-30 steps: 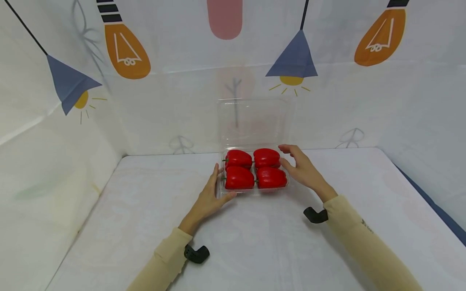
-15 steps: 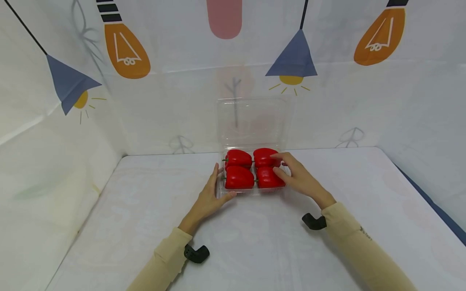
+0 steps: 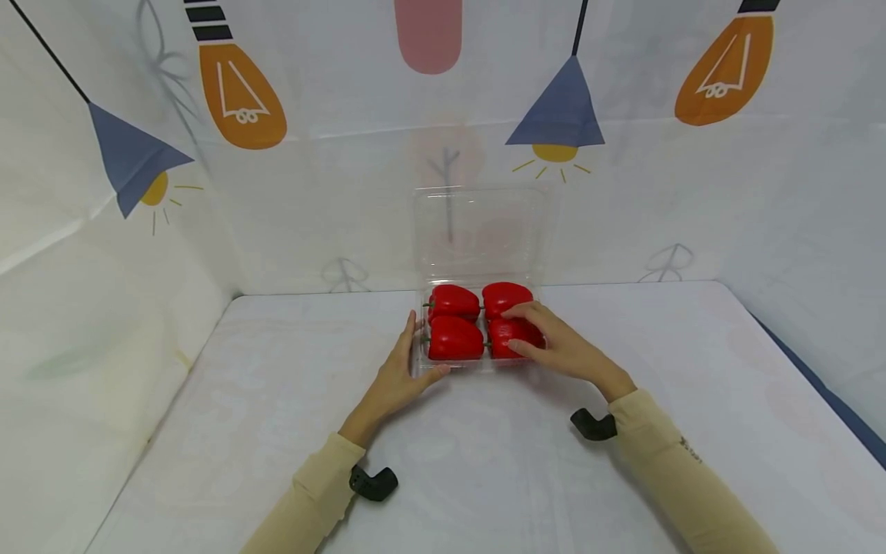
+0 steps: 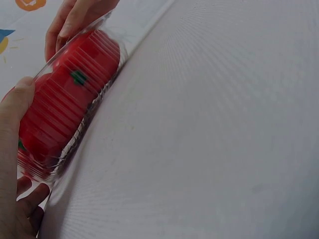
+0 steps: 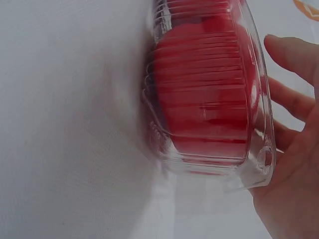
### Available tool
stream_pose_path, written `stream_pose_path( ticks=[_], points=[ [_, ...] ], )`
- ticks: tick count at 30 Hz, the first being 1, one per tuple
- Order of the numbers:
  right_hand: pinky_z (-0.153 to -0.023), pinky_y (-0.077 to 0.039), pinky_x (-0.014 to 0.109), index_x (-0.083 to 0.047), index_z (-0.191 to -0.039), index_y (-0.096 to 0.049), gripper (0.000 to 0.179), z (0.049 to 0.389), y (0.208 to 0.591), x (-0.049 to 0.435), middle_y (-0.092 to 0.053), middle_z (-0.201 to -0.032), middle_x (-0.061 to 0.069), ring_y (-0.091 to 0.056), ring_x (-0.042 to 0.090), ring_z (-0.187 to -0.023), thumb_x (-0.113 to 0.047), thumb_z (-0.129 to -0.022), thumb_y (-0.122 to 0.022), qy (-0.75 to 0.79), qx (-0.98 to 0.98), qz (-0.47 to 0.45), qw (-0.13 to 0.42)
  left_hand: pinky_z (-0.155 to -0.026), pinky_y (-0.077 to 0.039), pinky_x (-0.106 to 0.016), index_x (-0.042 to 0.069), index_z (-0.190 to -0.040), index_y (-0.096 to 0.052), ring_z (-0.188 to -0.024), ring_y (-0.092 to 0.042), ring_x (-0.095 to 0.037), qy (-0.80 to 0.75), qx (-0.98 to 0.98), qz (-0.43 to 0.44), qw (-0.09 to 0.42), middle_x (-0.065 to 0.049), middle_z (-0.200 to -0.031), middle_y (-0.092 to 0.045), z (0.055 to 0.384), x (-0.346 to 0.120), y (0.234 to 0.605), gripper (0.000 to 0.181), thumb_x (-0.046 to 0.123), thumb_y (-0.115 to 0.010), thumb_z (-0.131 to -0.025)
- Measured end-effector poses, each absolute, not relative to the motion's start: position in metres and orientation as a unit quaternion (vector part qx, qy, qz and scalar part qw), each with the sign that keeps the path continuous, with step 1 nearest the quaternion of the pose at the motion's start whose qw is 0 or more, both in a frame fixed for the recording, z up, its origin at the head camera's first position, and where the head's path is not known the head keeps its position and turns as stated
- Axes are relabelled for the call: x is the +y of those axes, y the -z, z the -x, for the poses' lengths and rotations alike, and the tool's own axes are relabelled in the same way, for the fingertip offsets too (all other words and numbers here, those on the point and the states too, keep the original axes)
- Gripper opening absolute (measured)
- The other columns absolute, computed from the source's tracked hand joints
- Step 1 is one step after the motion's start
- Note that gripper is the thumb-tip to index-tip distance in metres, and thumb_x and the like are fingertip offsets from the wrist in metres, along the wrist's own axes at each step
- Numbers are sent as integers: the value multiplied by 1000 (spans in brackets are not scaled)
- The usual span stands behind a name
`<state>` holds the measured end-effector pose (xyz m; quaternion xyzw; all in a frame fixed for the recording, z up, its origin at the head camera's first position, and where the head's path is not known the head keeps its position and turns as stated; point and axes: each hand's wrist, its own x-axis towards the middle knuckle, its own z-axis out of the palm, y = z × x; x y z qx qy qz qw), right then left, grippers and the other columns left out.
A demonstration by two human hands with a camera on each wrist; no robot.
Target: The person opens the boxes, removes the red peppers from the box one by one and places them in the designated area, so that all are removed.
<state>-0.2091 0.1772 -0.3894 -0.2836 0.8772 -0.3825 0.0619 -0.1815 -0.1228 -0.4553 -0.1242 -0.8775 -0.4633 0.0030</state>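
A clear plastic clamshell container point(image 3: 477, 367) holds several red bell peppers in two rows, its transparent lid point(image 3: 481, 231) raised at the back. At the container's left side lies my left hand point(image 3: 393, 383), fingers straight along the wall and thumb on the front corner rim. My right hand point(image 3: 564, 348) reaches over the right wall onto the front right bell pepper point(image 3: 504, 332), fingers curved over its far side and thumb across its near side. Green stems show through the ribbed wall in the left wrist view. The right hand's other fingers are partly hidden.
The container stands on a white-covered table point(image 3: 484, 462) near its back edge. Behind it hangs a white cloth wall point(image 3: 332, 200) printed with lamps and bulbs. Two back bell peppers point(image 3: 453, 298) sit behind the front row. Dark wrist-worn cameras point(image 3: 374, 485) stick out from both sleeves.
My right hand has moved from the container's right edge leftward and toward me, over the front right bell pepper. The left hand, container and peppers look unmoved.
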Motion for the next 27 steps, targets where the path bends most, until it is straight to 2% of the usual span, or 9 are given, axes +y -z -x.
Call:
stream_pose_path(
  ticks=[5,12,17,19,24,27],
  points=[
    [-91,-52,47,-24,-132,-45,52,209,394,179,-40,-137,4,-37,26,-127,-32,-86,-68,376,879,287,58,-113,-26,-56,31,-152,3,-145,-22,-21,462,-878,123,1,6,-156,-25,181,-122,457,107,55,-69,-77],
    [-94,-50,47,-23,-131,-49,48,211,400,178,-42,-136,3,-39,24,-127,-31,-87,-67,375,874,310,15,-113,-25,-56,33,-151,4,-145,-22,-22,464,-877,121,-3,6,-155,-25,181,-123,453,106,55,-69,-77],
    [-96,-49,47,-20,-128,-52,46,211,398,175,-46,-133,2,-41,22,-125,-31,-86,-68,365,877,313,-8,-113,-25,-57,30,-152,2,-144,-23,-23,469,-875,119,-3,6,-155,-26,182,-125,452,106,52,-70,-78],
    [-96,-49,47,-20,-128,-52,47,210,395,177,-46,-133,2,-41,22,-126,-33,-86,-68,358,883,305,3,-112,-25,-58,27,-153,0,-144,-24,-24,474,-872,120,1,5,-155,-27,182,-125,454,106,50,-71,-78],
    [-96,-49,47,-25,-132,-46,53,207,390,188,-42,-135,0,-39,22,-127,-38,-85,-68,347,890,289,57,-112,-26,-58,31,-152,2,-144,-24,-24,471,-873,128,-3,5,-155,-26,182,-122,457,106,54,-70,-77],
    [-96,-49,44,-23,-133,-44,54,209,391,188,-43,-134,-2,-41,20,-126,-35,-86,-67,343,884,314,58,-111,-28,-57,33,-152,3,-144,-25,-23,465,-876,123,-1,7,-155,-27,182,-123,457,106,57,-69,-77]
  ],
)
